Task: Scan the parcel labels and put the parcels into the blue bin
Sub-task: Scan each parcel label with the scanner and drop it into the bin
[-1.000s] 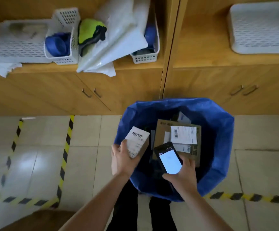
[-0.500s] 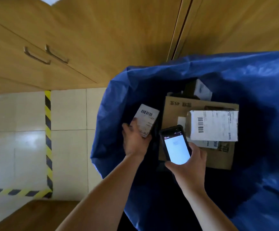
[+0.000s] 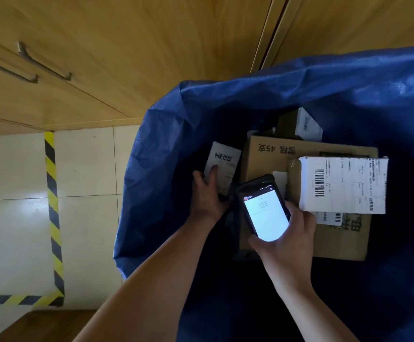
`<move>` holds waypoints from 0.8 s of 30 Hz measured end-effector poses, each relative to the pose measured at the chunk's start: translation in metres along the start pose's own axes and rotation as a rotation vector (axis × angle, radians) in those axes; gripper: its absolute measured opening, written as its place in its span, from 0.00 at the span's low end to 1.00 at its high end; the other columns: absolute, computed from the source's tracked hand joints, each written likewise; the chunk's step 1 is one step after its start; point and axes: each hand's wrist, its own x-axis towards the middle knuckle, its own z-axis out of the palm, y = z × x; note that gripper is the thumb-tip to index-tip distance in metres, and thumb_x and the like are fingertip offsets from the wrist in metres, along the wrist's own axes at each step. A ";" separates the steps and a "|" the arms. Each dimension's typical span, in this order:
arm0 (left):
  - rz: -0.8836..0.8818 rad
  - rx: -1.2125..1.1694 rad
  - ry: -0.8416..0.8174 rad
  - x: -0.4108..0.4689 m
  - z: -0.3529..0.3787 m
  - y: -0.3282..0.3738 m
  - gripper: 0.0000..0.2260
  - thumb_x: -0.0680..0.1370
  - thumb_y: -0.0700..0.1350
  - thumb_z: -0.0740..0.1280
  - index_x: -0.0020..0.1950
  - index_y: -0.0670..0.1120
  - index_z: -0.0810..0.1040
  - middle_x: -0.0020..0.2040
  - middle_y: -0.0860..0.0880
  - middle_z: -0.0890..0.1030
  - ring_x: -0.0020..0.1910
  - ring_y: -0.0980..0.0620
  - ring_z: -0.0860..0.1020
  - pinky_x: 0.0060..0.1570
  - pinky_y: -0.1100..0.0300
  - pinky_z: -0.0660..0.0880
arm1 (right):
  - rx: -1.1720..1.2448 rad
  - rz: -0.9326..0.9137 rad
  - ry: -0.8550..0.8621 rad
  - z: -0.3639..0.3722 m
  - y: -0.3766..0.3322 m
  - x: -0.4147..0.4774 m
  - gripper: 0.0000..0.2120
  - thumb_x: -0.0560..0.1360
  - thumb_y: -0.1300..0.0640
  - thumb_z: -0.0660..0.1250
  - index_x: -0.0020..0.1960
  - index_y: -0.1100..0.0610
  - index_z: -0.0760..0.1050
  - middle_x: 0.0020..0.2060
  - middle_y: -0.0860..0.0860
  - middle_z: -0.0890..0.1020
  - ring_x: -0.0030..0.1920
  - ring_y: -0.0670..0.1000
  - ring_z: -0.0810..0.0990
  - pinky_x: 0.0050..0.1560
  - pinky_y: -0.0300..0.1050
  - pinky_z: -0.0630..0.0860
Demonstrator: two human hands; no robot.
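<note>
The blue bin (image 3: pixel 166 134), lined with blue plastic, fills the right of the view. Inside its mouth my left hand (image 3: pixel 207 193) grips a small parcel with a white barcode label (image 3: pixel 225 161), thumb across the label. My right hand (image 3: pixel 287 238) holds a black handheld scanner (image 3: pixel 264 208) with its screen lit, just right of that parcel. Deeper in the bin lie a brown cardboard box (image 3: pixel 270 156), a white-labelled parcel (image 3: pixel 341 185) on top of it, and another small parcel (image 3: pixel 308 125) behind.
Wooden cabinet doors with metal handles (image 3: pixel 45 61) stand directly behind the bin. Pale floor tiles with yellow-black hazard tape (image 3: pixel 53 193) lie to the left. A wooden surface edge (image 3: pixel 40 324) shows at the bottom left.
The view has dropped closer to the bin. My left hand has carried the small parcel from the rim down into the bin, and the right hand has followed with the scanner.
</note>
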 end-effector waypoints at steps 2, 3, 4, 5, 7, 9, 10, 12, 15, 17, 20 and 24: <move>0.017 0.030 -0.061 -0.002 -0.001 -0.003 0.43 0.68 0.47 0.77 0.77 0.49 0.57 0.67 0.42 0.57 0.67 0.41 0.63 0.68 0.51 0.67 | 0.001 0.011 0.002 -0.001 0.000 -0.002 0.42 0.55 0.60 0.79 0.66 0.51 0.66 0.52 0.42 0.62 0.52 0.40 0.64 0.53 0.47 0.72; 0.015 0.041 -0.087 -0.003 -0.003 -0.005 0.44 0.68 0.47 0.77 0.78 0.50 0.57 0.68 0.42 0.56 0.68 0.41 0.62 0.68 0.51 0.66 | 0.003 0.014 0.002 -0.002 0.000 -0.003 0.42 0.55 0.60 0.79 0.66 0.52 0.66 0.53 0.42 0.63 0.53 0.41 0.64 0.53 0.47 0.71; 0.013 0.060 -0.114 -0.005 -0.006 -0.005 0.45 0.67 0.47 0.77 0.78 0.50 0.56 0.69 0.42 0.55 0.69 0.42 0.61 0.69 0.50 0.66 | 0.003 0.012 0.002 -0.003 0.000 -0.005 0.42 0.55 0.60 0.79 0.66 0.52 0.67 0.54 0.43 0.63 0.54 0.42 0.65 0.54 0.48 0.71; 0.017 0.090 -0.140 -0.006 -0.009 -0.006 0.45 0.68 0.47 0.77 0.78 0.51 0.55 0.71 0.43 0.54 0.70 0.42 0.60 0.69 0.50 0.66 | 0.000 0.008 -0.001 -0.005 -0.001 -0.007 0.42 0.55 0.60 0.79 0.66 0.53 0.67 0.54 0.44 0.64 0.55 0.43 0.66 0.55 0.48 0.72; 0.033 0.145 -0.180 -0.010 -0.017 -0.003 0.45 0.68 0.49 0.76 0.78 0.54 0.53 0.73 0.43 0.52 0.71 0.41 0.57 0.69 0.48 0.66 | -0.004 0.006 -0.009 -0.008 -0.004 -0.012 0.41 0.55 0.59 0.79 0.65 0.53 0.67 0.56 0.46 0.66 0.58 0.46 0.67 0.56 0.51 0.73; 0.051 0.147 -0.200 -0.014 -0.025 0.002 0.44 0.69 0.49 0.76 0.78 0.56 0.52 0.74 0.44 0.51 0.73 0.41 0.56 0.68 0.45 0.67 | -0.002 0.019 -0.010 -0.013 -0.007 -0.019 0.40 0.56 0.58 0.79 0.65 0.53 0.68 0.57 0.47 0.66 0.60 0.49 0.69 0.56 0.54 0.74; 0.062 0.146 -0.207 -0.017 -0.029 0.005 0.44 0.69 0.49 0.76 0.77 0.56 0.52 0.74 0.45 0.51 0.73 0.41 0.55 0.68 0.44 0.67 | -0.004 0.024 -0.006 -0.016 -0.010 -0.022 0.40 0.56 0.58 0.79 0.65 0.54 0.68 0.57 0.47 0.66 0.60 0.50 0.69 0.56 0.56 0.74; 0.083 0.165 -0.217 -0.024 -0.038 0.010 0.44 0.70 0.50 0.75 0.78 0.56 0.51 0.75 0.45 0.52 0.74 0.43 0.55 0.68 0.46 0.67 | -0.013 0.029 0.006 -0.022 -0.015 -0.030 0.40 0.56 0.59 0.79 0.65 0.55 0.68 0.57 0.48 0.66 0.59 0.51 0.70 0.56 0.59 0.75; 0.119 0.210 -0.217 -0.040 -0.056 0.019 0.41 0.72 0.50 0.73 0.78 0.54 0.53 0.74 0.45 0.56 0.73 0.43 0.56 0.67 0.47 0.68 | -0.021 0.059 0.023 -0.033 -0.025 -0.045 0.40 0.55 0.59 0.79 0.65 0.54 0.68 0.56 0.47 0.65 0.56 0.53 0.73 0.55 0.61 0.75; 0.141 0.248 -0.212 -0.054 -0.073 0.027 0.38 0.73 0.49 0.72 0.77 0.53 0.54 0.73 0.45 0.58 0.72 0.43 0.59 0.67 0.47 0.69 | -0.023 0.069 0.048 -0.045 -0.034 -0.057 0.40 0.55 0.58 0.79 0.64 0.54 0.68 0.54 0.46 0.65 0.55 0.53 0.73 0.54 0.60 0.75; 0.169 0.277 -0.190 -0.086 -0.107 0.042 0.32 0.75 0.49 0.70 0.75 0.52 0.59 0.72 0.46 0.63 0.69 0.43 0.66 0.63 0.47 0.72 | -0.005 0.054 0.082 -0.067 -0.054 -0.079 0.40 0.55 0.58 0.79 0.64 0.54 0.68 0.52 0.47 0.65 0.54 0.53 0.73 0.54 0.59 0.75; 0.220 0.275 -0.134 -0.142 -0.157 0.059 0.24 0.76 0.50 0.68 0.71 0.52 0.66 0.65 0.50 0.69 0.63 0.47 0.72 0.56 0.51 0.74 | 0.019 0.011 0.118 -0.101 -0.078 -0.116 0.42 0.55 0.58 0.80 0.66 0.56 0.68 0.53 0.48 0.67 0.55 0.56 0.73 0.53 0.58 0.75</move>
